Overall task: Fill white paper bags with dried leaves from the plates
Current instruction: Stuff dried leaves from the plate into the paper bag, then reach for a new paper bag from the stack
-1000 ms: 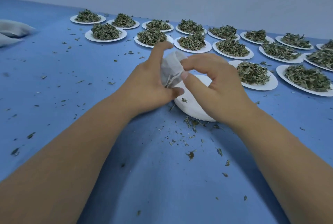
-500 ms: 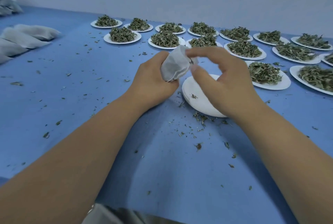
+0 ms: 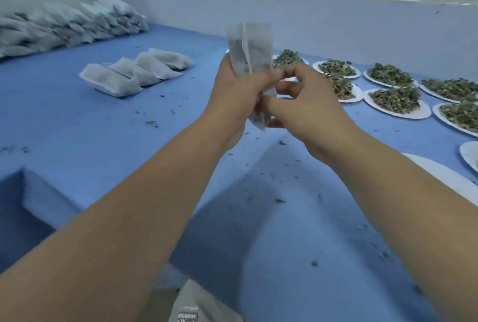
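Note:
A white paper bag [image 3: 250,48] with dark leaves showing through it stands upright above the blue table. My left hand [image 3: 236,95] grips its lower half. My right hand [image 3: 302,107] pinches the bag's lower edge from the right, fingers curled against it. White plates of dried leaves [image 3: 395,94] lie on the table to the right, behind my right hand. An empty white plate [image 3: 439,174] shows partly under my right forearm.
Three filled bags [image 3: 134,72] lie in a row at the left middle. A long pile of filled bags [image 3: 67,24] runs along the far left against the wall. Leaf crumbs are scattered over the blue table [image 3: 103,125]. A step in the table edge [image 3: 31,192] sits at lower left.
Both hands have lifted the bag up and straightened it from crumpled to upright. The view has swung left, bringing the filled bags into sight and pushing the plates to the right.

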### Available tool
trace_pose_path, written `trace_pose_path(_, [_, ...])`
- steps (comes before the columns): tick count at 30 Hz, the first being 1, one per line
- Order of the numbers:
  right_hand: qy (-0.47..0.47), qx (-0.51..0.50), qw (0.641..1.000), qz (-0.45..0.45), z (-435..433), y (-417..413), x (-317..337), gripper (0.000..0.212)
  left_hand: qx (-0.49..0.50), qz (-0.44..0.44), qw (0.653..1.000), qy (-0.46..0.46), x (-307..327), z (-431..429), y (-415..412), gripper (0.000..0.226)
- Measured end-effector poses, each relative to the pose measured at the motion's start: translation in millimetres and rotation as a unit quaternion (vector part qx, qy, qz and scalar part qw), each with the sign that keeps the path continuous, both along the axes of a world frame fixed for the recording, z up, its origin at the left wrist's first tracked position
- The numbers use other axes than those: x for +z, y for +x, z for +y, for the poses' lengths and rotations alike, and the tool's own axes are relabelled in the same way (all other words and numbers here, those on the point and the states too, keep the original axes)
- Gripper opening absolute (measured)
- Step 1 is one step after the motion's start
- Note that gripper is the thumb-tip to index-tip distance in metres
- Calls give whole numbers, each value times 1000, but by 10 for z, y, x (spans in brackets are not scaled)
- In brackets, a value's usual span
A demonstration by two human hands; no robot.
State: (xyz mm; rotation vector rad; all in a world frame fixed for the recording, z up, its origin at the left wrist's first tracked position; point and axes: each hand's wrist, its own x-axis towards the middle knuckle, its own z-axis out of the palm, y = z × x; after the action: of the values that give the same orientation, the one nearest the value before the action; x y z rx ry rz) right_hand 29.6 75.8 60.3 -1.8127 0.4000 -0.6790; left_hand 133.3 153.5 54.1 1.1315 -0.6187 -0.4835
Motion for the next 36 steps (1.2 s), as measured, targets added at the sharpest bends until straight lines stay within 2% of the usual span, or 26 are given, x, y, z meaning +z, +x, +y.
trace_pose_path(3, [47, 12, 998, -32, 17, 683, 19, 29, -11, -1, 1000, -6, -28, 115, 603, 77])
trace_pose_path(5, [62, 10, 998, -32, -42, 1201, 28, 30, -19, -3, 1000, -1, -77, 139, 1025, 85])
trace_pose_path(8, [68, -9, 998, -16, -208, 2026, 0, 39, 26, 71, 997, -8, -190, 126, 1588, 99])
trace_pose_path(11, [52, -54, 997, -14, -489, 2865, -64, 36, 147, 146, 978, -23, -330, 82, 1965, 74])
trace_pose_path(14, [-26, -95, 995, 15, -805, 3640, -107, 33, 217, 129, 968, 2, -484, 14, 2075, 59])
trace_pose_path(18, [-190, -107, 972, 90, -1094, 4403, -130, 37, 221, 102, 969, 42, -532, -36, 2020, 57])
trace_pose_path(21, [-257, -80, 946, 178, -1142, 4761, -204, 32, 220, 83, 971, 49, -510, -46, 2029, 45])
trace_pose_path(24, [-243, -64, 949, 192, -1133, 4781, -275, 39, 216, 48, 971, 85, -522, -48, 2052, 37])
trace_pose_path(29, [-160, -61, 977, 123, -1127, 4239, -197, 31, 188, 2, 973, 132, -501, -49, 1981, 42])
trace_pose_path(36, [-186, -61, 965, 178, -1422, 2889, -200, 31, 167, -52, 969, 174, -464, -140, 1737, 33])
